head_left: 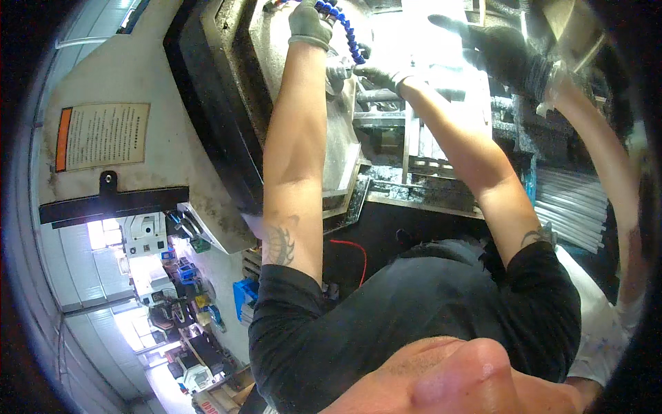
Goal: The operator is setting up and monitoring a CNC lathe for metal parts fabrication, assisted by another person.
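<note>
My left hand (307, 26), in a grey-green work glove, is at the top of the view, closed about a blue segmented coolant hose (350, 36). The hose curves down toward my right hand (383, 77), also gloved. Its fingers point left and are drawn together at the hose's lower end, beside a round metal machine part (338, 74). What they grip is hidden. Both arms reach forward into the open machine, where strong glare washes out the area right of my hands.
A co-worker's dark-gloved hand (500, 52) reaches in from the right. Stacked metal bars (569, 207) lie below that arm. The machine's dark-edged door (224, 103) stands at my left, near a panel with a notice (103, 136). A red cord (363, 259) hangs below.
</note>
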Motion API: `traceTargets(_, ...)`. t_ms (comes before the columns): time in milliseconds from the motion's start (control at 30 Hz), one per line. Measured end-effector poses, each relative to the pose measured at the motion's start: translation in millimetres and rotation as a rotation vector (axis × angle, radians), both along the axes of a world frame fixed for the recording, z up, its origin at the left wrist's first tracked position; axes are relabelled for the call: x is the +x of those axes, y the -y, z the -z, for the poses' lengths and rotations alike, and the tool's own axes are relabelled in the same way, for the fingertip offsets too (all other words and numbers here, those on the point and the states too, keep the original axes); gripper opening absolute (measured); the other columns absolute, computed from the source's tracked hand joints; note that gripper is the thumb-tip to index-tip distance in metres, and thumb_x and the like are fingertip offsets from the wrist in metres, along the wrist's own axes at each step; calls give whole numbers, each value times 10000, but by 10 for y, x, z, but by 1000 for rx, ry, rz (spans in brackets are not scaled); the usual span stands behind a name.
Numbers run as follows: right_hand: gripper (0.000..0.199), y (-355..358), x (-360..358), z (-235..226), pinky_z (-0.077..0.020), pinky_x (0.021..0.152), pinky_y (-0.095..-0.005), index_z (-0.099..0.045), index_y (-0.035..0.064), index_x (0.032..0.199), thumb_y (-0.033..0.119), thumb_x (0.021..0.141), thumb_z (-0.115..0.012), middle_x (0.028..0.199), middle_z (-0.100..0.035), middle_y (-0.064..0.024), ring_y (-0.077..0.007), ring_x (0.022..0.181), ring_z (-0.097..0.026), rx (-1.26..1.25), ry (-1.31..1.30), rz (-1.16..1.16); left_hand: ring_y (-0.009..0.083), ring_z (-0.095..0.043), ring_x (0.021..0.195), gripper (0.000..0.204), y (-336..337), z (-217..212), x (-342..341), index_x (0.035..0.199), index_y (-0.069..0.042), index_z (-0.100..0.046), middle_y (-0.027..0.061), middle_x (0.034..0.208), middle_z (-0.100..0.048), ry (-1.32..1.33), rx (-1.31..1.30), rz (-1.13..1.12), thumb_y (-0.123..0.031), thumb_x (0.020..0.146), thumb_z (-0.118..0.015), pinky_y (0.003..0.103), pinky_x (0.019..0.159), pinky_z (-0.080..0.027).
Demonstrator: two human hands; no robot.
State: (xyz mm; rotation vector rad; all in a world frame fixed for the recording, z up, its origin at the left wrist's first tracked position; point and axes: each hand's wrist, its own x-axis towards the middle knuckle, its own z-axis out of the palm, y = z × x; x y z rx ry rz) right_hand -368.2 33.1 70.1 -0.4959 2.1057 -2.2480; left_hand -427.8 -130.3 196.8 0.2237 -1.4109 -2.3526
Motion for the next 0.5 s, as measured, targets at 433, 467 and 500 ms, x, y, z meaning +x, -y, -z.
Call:
traceTargets(433, 536, -440, 489, -451, -572, 760, -316, -578, -2, 1356, 214, 874, -669, 1108, -681, -132, -184, 917, -676, 20, 170, -145, 163, -564, 1066, 303, -1383, 5, 2427, 1263, 15, -499, 117, 1157, -591, -93, -455, -335, -110, 1001, -586, 318, 937, -488)
traceTargets(467, 547, -539, 668, -616, -572, 779, -323, -563, -24, 1364, 194, 873, -664, 1124, -676, -143, -194, 934, -672, 101, 195, -174, 162, -570, 1057, 293, -1349, 33, 2644, 1261, 14, -507, 111, 1150, -597, -94, -562, -348, -87, 998, -587, 315, 943, -487)
traceTargets(500, 484, -639, 740, -608, -554, 858, -323, -597, -41, 1313, 164, 877, -647, 1171, -672, -158, -211, 1001, -658, -71, 399, -236, 181, -602, 1013, 317, -1427, 12, 2809, 1266, 21, -513, 124, 1127, -611, -83, -560, -370, -79, 979, -604, 333, 929, -508)
